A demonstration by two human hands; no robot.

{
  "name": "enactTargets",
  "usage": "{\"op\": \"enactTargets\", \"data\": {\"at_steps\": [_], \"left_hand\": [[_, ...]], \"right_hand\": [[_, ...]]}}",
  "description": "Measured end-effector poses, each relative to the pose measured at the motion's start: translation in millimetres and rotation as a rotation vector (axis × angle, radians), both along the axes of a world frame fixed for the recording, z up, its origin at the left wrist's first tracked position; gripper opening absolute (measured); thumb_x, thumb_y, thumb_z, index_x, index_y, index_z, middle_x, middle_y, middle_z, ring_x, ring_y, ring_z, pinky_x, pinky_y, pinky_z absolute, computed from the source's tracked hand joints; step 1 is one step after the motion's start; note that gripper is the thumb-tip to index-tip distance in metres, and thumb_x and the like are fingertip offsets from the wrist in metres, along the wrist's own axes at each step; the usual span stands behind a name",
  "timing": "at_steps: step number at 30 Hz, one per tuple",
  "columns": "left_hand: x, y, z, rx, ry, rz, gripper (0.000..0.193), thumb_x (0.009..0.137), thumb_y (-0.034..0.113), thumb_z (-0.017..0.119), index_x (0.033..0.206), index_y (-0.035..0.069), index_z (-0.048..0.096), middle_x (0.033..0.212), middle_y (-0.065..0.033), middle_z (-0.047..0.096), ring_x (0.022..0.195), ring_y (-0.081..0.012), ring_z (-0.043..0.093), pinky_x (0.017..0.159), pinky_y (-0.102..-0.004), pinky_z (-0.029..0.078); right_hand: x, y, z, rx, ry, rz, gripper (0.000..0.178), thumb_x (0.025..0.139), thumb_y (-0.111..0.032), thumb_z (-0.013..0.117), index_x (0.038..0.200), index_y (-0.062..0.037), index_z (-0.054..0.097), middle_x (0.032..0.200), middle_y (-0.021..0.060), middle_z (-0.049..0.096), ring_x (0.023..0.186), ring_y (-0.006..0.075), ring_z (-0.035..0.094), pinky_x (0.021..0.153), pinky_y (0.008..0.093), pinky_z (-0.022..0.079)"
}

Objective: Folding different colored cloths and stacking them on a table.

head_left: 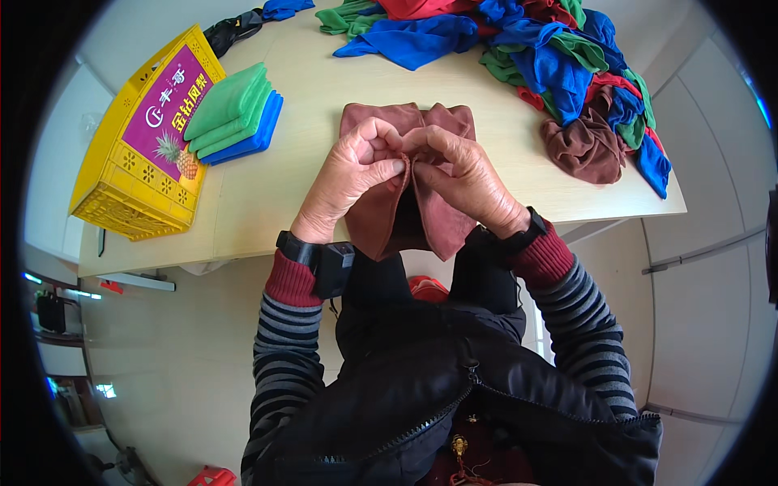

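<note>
Table carries a cloth heap along its right edge, a yellow crate at its left. Over its near edge lies a brown cloth, likely light, floppy, best gripped by the hem; left hand and right hand, nearly closed, pinch there.

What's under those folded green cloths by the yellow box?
Folded blue cloth pokes out beneath the green cloths. Most of it is covered, so I can't tell whether anything else is hidden there.
</note>
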State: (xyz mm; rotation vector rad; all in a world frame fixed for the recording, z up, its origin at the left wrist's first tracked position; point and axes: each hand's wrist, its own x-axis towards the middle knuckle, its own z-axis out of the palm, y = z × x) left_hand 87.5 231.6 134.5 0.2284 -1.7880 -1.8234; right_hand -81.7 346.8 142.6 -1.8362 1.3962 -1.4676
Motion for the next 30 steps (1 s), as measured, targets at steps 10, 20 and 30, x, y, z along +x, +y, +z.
{"op": "enactTargets", "data": {"at_steps": [10, 20, 30], "left_hand": [[-1.9, -0.6, -0.3, 0.051, 0.018, 0.001, 0.035, 0.09, -0.003, 0.068, 0.12, 0.004, 0.051, 0.111, -0.0015, 0.059, 0.104, -0.0091, 0.059, 0.096, -0.025, 0.048], [18.3, 73.1, -32.2, -1.132, -0.11, 0.511, 0.022, 0.083, 0.015, 0.076, 0.096, 0.005, 0.062, 0.093, -0.0108, 0.059, 0.089, -0.0248, 0.061, 0.092, -0.0384, 0.051], [57.5, 82.6, -47.3, -1.569, -0.476, 0.231, 0.02, 0.08, 0.021, 0.073, 0.085, 0.004, 0.064, 0.093, -0.0127, 0.061, 0.109, -0.0304, 0.057, 0.116, -0.0564, 0.031]], "right_hand": [[-4.0, -7.6, 1.3, -0.114, 0.298, 0.045, 0.035, 0.083, 0.008, 0.062, 0.115, -0.0051, 0.067, 0.1, 0.0093, 0.069, 0.093, 0.0224, 0.068, 0.083, 0.0307, 0.054], [-16.9, -28.0, 20.0, -0.122, 0.347, -0.103, 0.021, 0.083, 0.005, 0.064, 0.102, -0.0037, 0.066, 0.088, 0.009, 0.064, 0.08, 0.0192, 0.063, 0.073, 0.029, 0.052], [-69.7, -41.1, 86.1, -0.308, 0.273, -0.235, 0.015, 0.091, 0.001, 0.063, 0.104, -0.0046, 0.065, 0.09, 0.0005, 0.064, 0.079, 0.0096, 0.062, 0.071, 0.0232, 0.052]]}}
